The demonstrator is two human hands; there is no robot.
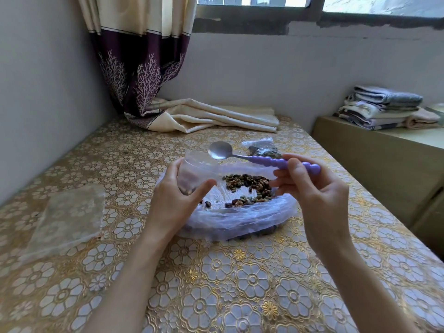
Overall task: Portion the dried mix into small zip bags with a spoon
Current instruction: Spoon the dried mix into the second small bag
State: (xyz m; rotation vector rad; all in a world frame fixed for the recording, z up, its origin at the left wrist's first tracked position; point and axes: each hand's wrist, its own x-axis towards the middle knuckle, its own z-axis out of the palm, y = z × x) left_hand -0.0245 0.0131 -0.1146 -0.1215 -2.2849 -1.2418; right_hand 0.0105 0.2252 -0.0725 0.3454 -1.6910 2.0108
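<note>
A large clear plastic bag (240,219) lies open on the table, with brown and green dried mix (249,186) inside. My left hand (177,195) holds a small clear zip bag (192,169) upright above the big bag's left side, thumb and fingers curled round it. A little dark mix shows at its bottom. My right hand (312,188) pinches the purple beaded handle of a metal spoon (219,151). The spoon's bowl looks empty and hovers just over the small bag's mouth. A filled small zip bag (263,149) lies behind the spoon.
A stack of empty clear zip bags (69,215) lies at the left on the floral tablecloth (216,284). A curtain (144,68) drapes onto the table's far end. Folded towels (384,106) sit on a cabinet at right.
</note>
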